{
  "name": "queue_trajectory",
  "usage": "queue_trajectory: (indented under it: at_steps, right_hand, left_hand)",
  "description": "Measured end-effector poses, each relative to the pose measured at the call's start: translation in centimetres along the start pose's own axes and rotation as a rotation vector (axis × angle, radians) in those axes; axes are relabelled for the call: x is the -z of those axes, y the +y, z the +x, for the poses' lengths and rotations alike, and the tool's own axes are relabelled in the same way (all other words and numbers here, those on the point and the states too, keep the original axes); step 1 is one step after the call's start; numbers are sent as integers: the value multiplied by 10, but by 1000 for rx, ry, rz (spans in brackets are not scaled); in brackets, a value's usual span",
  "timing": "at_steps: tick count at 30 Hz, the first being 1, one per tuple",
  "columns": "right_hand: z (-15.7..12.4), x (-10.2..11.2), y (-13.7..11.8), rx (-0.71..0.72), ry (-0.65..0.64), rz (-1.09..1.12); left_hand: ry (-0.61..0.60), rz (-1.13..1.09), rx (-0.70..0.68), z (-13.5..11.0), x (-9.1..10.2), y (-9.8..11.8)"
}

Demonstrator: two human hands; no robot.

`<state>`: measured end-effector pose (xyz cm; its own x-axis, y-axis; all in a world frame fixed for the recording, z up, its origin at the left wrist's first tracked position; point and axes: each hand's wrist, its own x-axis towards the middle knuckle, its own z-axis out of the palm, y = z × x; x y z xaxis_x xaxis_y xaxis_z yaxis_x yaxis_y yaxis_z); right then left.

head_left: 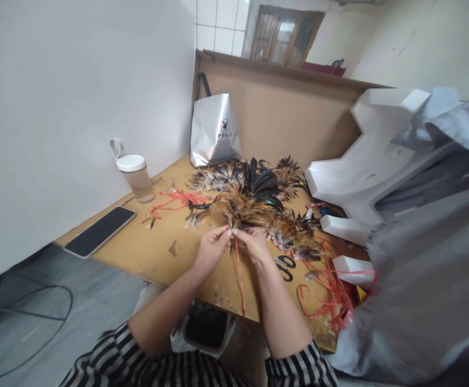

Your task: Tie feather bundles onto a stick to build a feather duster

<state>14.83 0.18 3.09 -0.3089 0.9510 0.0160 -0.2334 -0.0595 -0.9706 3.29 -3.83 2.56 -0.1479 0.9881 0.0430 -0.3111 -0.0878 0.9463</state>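
Note:
Brown and black feathers [240,207] fan out in a bunch just beyond my fingertips. My left hand [212,247] pinches the near end of this bunch with thumb and finger. Opposite it, my right hand [254,246] is closed in a pinch at the same spot, the two thumbs almost touching. From between the hands a thin red plastic strip [240,274] hangs over the table edge. Which fingers hold the strip and which the quills is too small to tell. Black-handled scissors [286,263] lie right of my right wrist, partly hidden by it.
More feather bunches [295,231] spread over the table [154,252]. Red strips [327,290] tangle at the right, others [178,199] at the left. A phone [100,231], lidded cup [137,180] and silver bag [214,129] stand or lie beyond. White foam [339,183] and grey cloth [420,279] border the right.

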Motion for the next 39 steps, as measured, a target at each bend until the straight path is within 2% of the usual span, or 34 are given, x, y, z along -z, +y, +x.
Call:
queue_trajectory:
  at_steps: [9,13,15,18,21,23,25,28,30,34,39]
  right_hand:
    - [-1,-5,-6,-6,-12,5]
    - [3,-7,3,83,88,13]
    - [5,-8,8,115,97,64]
    - [4,-9,11,-7,-54,155]
    - [1,-12,12,-107,-166,106]
    - [-2,-16,13,-54,-153,-19]
    - [-6,-22,14,121,-100,-240]
    - [-16,-31,13,443,-53,-685]
    - [-24,-35,9,554,-61,-943]
    - [-36,-43,-4,636,-94,-1191]
    - [-46,-56,-40,592,-179,-1453]
  left_hand:
    - [-15,-24,-7,-1,1,-2]
    - [7,-48,-3,4,4,-1]
    - [5,-51,-16,7,7,3]
    - [-13,-33,-48,11,12,12]
    - [-4,6,-77,14,17,20]
    - [9,45,-102,15,21,24]
    - [30,111,-153,14,25,26]
    - [62,328,-340,11,34,27]
    - [45,523,-480,8,40,27]
    - [-42,795,-622,2,53,31]
    - [-163,1052,-663,-2,68,44]
